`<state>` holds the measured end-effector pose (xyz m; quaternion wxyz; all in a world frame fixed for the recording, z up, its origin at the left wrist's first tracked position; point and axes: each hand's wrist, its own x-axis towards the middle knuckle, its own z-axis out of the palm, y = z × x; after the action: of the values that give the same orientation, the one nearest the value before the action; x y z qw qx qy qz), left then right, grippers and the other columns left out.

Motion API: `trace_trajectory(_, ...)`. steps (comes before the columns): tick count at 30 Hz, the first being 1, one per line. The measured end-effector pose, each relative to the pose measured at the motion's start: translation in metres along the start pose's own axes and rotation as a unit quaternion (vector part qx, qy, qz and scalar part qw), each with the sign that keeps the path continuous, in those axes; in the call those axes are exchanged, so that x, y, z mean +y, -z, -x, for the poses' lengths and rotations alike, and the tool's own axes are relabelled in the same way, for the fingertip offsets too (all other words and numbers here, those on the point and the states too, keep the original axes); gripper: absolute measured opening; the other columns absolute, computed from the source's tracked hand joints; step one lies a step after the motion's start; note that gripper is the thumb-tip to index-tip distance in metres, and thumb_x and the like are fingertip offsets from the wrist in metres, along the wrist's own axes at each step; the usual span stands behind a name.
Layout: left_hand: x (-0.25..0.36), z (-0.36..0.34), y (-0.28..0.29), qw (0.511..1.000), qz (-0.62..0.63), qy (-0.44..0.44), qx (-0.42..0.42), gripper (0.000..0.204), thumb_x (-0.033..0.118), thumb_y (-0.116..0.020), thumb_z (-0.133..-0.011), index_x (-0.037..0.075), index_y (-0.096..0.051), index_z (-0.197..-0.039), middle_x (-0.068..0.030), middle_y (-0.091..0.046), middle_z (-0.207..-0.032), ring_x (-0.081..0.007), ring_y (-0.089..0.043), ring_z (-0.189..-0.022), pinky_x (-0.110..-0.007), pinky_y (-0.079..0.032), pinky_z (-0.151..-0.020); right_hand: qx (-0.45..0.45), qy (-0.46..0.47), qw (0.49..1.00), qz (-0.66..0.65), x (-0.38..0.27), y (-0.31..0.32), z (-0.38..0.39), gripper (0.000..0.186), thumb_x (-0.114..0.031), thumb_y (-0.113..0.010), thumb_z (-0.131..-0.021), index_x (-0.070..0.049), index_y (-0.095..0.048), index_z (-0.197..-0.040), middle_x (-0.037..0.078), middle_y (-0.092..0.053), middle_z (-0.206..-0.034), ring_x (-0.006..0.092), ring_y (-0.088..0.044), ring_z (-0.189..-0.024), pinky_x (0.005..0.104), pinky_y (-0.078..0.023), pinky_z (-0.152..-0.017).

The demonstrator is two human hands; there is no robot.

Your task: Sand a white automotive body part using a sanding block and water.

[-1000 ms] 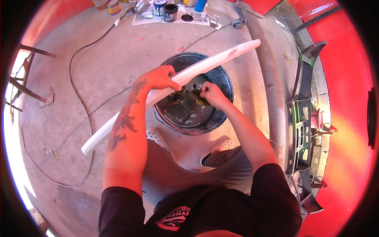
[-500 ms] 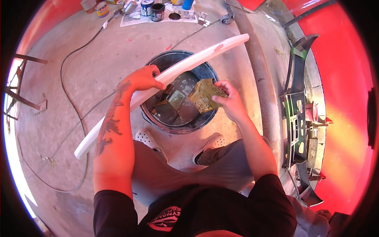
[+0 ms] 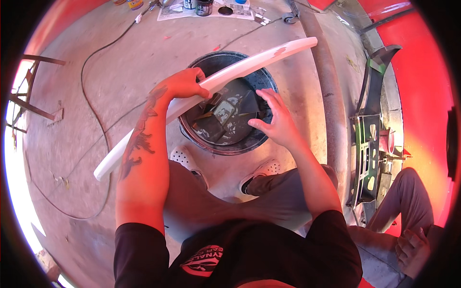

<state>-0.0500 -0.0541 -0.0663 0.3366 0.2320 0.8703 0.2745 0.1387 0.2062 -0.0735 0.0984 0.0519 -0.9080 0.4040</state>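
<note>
My left hand (image 3: 185, 87) grips a long, white, slightly curved strip (image 3: 247, 65) that lies diagonally over a black round tub (image 3: 222, 150) on the floor. My right hand (image 3: 272, 117) is open over the tub's right side, fingers spread, with nothing between them. Dark water fills the bottom of the tub, and some dark sheets (image 3: 242, 105) of what looks like sandpaper lie in it, their exact number hard to make out.
A co-worker's legs (image 3: 403, 201) and hand (image 3: 408, 252) appear at lower right. A black bumper-like part (image 3: 366, 158) stands along the red wall. Cables (image 3: 84, 77) cross the floor, paint cans (image 3: 204, 6) sit on newspaper at the back, and a metal frame (image 3: 36, 108) stands left.
My right hand picked up a yellowish-brown sheet from the tub, then let it go and opened; that sheet's yellowish side no longer shows. A co-worker's legs and hand have appeared at lower right.
</note>
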Motion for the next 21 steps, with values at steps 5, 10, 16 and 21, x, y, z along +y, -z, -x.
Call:
trace_trajectory(5,-0.004,-0.002,-0.002,1.000,-0.006,-0.002,0.002,0.065,0.046,-0.083,-0.067,0.009,-0.063,-0.116,-0.0141,-0.066,-0.116,-0.0272,-0.062,-0.110,-0.037,-0.047,-0.093,-0.206,-0.032,0.978,0.028,-0.001,-0.037,-0.014,0.050,-0.012,-0.071,-0.087,-0.005,-0.056,-0.134,0.019,-0.058,-0.129,0.0378,-0.059,-0.117,0.0420,-0.049,-0.100)
trace_trajectory(10,-0.003,0.002,0.001,1.000,-0.004,-0.002,-0.005,0.066,0.046,-0.083,-0.067,0.008,-0.062,-0.117,-0.0154,-0.066,-0.118,-0.0287,-0.062,-0.111,-0.038,-0.047,-0.093,-0.326,-0.087,0.925,0.175,0.033,-0.099,-0.060,0.046,-0.007,-0.061,-0.087,-0.004,-0.057,-0.133,0.025,-0.058,-0.131,0.0415,-0.057,-0.123,0.0471,-0.049,-0.102)
trace_trajectory(16,-0.007,-0.005,-0.003,0.999,0.015,-0.022,-0.021,0.068,0.047,-0.083,-0.067,0.007,-0.061,-0.118,-0.0166,-0.065,-0.121,-0.0311,-0.062,-0.113,-0.040,-0.047,-0.094,-0.214,-0.182,0.957,-0.073,0.106,-0.152,-0.113,0.048,-0.012,-0.067,-0.087,-0.006,-0.059,-0.134,0.019,-0.066,-0.128,0.0313,-0.063,-0.119,0.0409,-0.050,-0.101)
trace_trajectory(21,0.002,-0.002,-0.004,0.999,0.040,-0.022,-0.010,0.068,0.044,-0.081,-0.069,0.006,-0.059,-0.122,-0.0188,-0.064,-0.124,-0.0325,-0.061,-0.117,-0.041,-0.047,-0.095,-0.288,-0.158,0.939,0.099,0.194,-0.184,-0.092,0.046,-0.015,-0.064,-0.090,-0.005,-0.061,-0.134,0.018,-0.055,-0.145,0.0310,-0.049,-0.138,0.0395,-0.039,-0.113)
